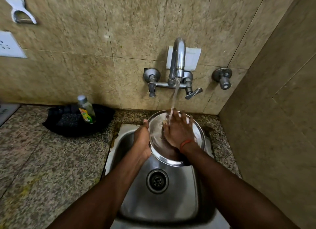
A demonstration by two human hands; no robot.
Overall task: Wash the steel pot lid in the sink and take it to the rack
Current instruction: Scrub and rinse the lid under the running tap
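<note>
Lid: steel lid (156, 139) held tilted over the back of the sink (179, 203), directly under the tap (177, 57), broad face turned up toward the camera.
Water: running; the stream (174, 98) lands on the lid's upper part.
Left hand: left hand (142, 141) grips the lid's left rim, with the thumb over the edge onto the face. Its fingers are behind the lid, hidden.
Right hand: right hand (177, 133) lies flat on the lid's face with fingers spread, under the stream. It presses and grasps nothing.
Step (judged): rub and rinse under water; the carry has not begun. Rack not in view.
Handling (judged): thin sheet steel, so stiff and probably light. Wet all over, so slippery. It will not break, but a drop into the sink could dent it.
Where to hold (judged): the rim, thumb on top and fingers beneath, as the left hand has it. Cannot tell whether there is a knob, since the centre is covered by the right hand.
Risk (judged): a one-hand rim pinch may slip while the other hand pushes on the face.
Nearby: bottle (85, 110) and scrubber (68, 119) in a black tub (104, 115) on the counter (51, 160), left of the sink.
</note>
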